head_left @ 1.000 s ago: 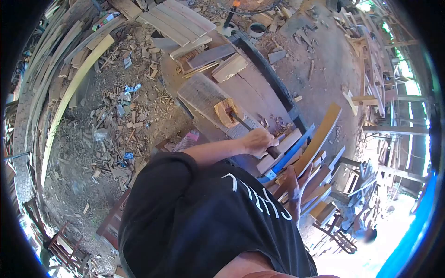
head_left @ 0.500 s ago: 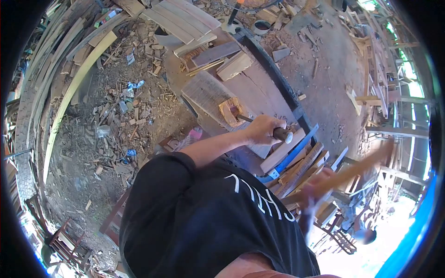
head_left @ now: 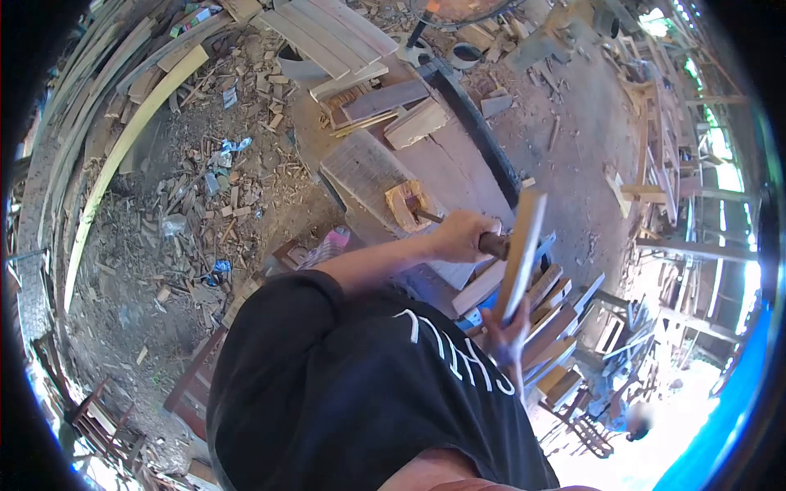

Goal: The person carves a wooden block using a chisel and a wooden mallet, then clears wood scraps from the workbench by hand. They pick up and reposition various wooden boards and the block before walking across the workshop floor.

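My left hand is wrapped around a chisel, its dark handle end sticking out past my fist. The chisel's thin metal blade runs left into a hollow cut in a small orange-brown wood block. That block sits on a wide, worn grey board. In my right hand, closed round its lower end, is a flat wooden bar. The bar stands up beside the chisel and overlaps the tip of its handle in this view.
Planks and offcuts lie on the bench, which has a dark beam along its far side. Several wood strips are stacked near my right hand. Wood scraps litter the ground at left. A person is at the lower right.
The wooden bar in my right hand has swung left and inward, from out at the right to the chisel's handle end. My left hand keeps the chisel in the block's hollow.
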Tool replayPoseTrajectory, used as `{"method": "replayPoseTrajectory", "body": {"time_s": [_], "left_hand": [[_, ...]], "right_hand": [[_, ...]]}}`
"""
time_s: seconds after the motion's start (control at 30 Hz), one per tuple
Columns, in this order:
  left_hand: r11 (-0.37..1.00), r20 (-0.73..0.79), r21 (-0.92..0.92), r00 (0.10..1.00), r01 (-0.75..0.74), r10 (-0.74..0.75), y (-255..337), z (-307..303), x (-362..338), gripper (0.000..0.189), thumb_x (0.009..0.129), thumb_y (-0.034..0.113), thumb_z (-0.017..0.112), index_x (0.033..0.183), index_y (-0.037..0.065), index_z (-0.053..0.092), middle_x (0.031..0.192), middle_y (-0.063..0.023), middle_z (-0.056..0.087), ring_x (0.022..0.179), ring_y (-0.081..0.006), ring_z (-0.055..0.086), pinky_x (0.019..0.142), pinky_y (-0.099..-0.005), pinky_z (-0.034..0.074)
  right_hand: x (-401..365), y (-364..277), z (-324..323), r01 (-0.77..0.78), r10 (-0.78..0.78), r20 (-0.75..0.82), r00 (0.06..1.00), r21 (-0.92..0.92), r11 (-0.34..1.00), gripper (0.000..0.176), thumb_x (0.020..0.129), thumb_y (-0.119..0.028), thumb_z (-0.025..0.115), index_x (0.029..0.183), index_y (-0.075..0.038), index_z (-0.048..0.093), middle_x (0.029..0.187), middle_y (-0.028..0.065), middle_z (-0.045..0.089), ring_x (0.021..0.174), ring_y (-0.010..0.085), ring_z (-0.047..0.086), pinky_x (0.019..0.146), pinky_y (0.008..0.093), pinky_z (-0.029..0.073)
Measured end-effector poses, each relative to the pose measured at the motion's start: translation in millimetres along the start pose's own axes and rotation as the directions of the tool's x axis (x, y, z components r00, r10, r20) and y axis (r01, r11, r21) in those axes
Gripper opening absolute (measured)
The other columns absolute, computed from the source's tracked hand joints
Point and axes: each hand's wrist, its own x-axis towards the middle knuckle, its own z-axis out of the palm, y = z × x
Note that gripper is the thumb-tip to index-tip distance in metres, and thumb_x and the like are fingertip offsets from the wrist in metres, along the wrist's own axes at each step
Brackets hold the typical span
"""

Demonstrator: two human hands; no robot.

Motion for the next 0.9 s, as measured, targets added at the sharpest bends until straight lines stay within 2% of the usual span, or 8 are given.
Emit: {"method": "replayPoseTrajectory", "body": {"time_s": [0.1,0.13,0.17,0.2,0.3,0.43,0.67,0.9], "left_hand": [[0.998,0.082,0.051,0.995,0.046,-0.050,6.1,6.3,-7.6,0.024,0.069,0.024,0.077,0.073,0.012,0.056,0.067,-0.0105,0.060,0.067,-0.0325,0.063,0.057,-0.0413,0.045],[0.995,0.104,0.091,0.993,0.045,-0.054,7.2,6.5,-4.8,0.023,0.069,0.023,0.076,0.073,0.012,0.056,0.067,-0.0104,0.060,0.067,-0.0322,0.063,0.057,-0.0415,0.045],[0.995,0.111,0.091,0.993,0.038,-0.048,7.3,7.1,-3.4,0.023,0.069,0.023,0.076,0.073,0.012,0.056,0.067,-0.0104,0.060,0.067,-0.0322,0.063,0.057,-0.0415,0.045],[0.996,0.127,0.083,0.991,0.035,-0.045,6.9,7.7,-4.2,0.021,0.069,0.023,0.074,0.076,0.011,0.058,0.069,-0.0115,0.061,0.070,-0.0340,0.064,0.059,-0.0437,0.045],[0.993,0.172,0.113,0.984,0.031,-0.050,-3.6,24.4,-9.5,0.021,0.069,0.023,0.074,0.077,0.011,0.058,0.069,-0.0108,0.062,0.069,-0.0341,0.064,0.059,-0.0447,0.046],[0.950,0.285,0.299,0.958,-0.094,0.005,-26.3,52.0,-20.7,0.020,0.066,0.018,0.073,0.077,0.011,0.057,0.067,-0.0100,0.061,0.067,-0.0332,0.064,0.060,-0.0452,0.048],[0.952,0.264,0.251,0.959,-0.175,0.107,0.9,29.8,-10.4,0.022,0.066,0.017,0.071,0.080,0.011,0.055,0.071,-0.0080,0.060,0.070,-0.0325,0.063,0.060,-0.0443,0.048],[0.984,-0.040,0.134,0.991,-0.120,0.126,-4.5,14.2,-4.9,0.024,0.067,0.018,0.073,0.085,0.015,0.057,0.071,-0.0064,0.061,0.069,-0.0312,0.063,0.058,-0.0439,0.046]], "right_hand": [[-8.9,-56.6,-20.9,0.011,0.089,-0.260,0.961,0.361,0.933,0.044,0.075,-0.017,0.072,0.111,-0.004,0.050,0.077,0.0028,0.052,0.071,0.0160,0.053,0.060,0.0290,0.045],[-10.2,-52.6,-27.1,0.219,-0.095,-0.282,0.955,0.451,0.865,0.037,0.077,-0.013,0.067,0.107,-0.004,0.049,0.076,0.0015,0.051,0.069,0.0179,0.050,0.058,0.0290,0.043],[-13.3,-12.7,-29.1,0.222,-0.093,-0.291,0.952,0.452,0.864,0.037,0.077,-0.013,0.067,0.107,-0.004,0.049,0.076,0.0015,0.051,0.069,0.0179,0.050,0.058,0.0290,0.043],[-17.3,53.0,-23.2,0.413,-0.394,-0.143,0.908,0.142,0.900,0.036,0.077,-0.015,0.068,0.105,-0.004,0.049,0.074,0.0025,0.051,0.067,0.0191,0.050,0.057,0.0296,0.042],[-13.5,36.4,16.1,-0.014,0.014,0.039,0.999,-0.013,1.000,0.040,0.075,-0.026,0.077,0.095,-0.004,0.050,0.068,0.0080,0.053,0.060,0.0199,0.050,0.055,0.0348,0.041],[-13.2,44.5,-3.1,-0.161,0.159,0.021,0.987,0.166,0.973,0.047,0.075,-0.024,0.077,0.106,-0.002,0.050,0.077,0.0033,0.055,0.068,0.0151,0.052,0.062,0.0317,0.046],[-14.6,-1.2,-18.3,-0.078,0.168,-0.165,0.972,0.447,0.891,0.054,0.077,-0.016,0.071,0.123,-0.001,0.046,0.096,0.0065,0.055,0.087,0.0165,0.055,0.077,0.0310,0.047],[-11.0,-10.9,-62.2,0.062,-0.001,-0.306,0.952,0.191,0.980,0.065,0.071,-0.023,0.075,0.124,0.001,0.046,0.100,0.0066,0.051,0.089,0.0163,0.051,0.083,0.0312,0.043]]}}
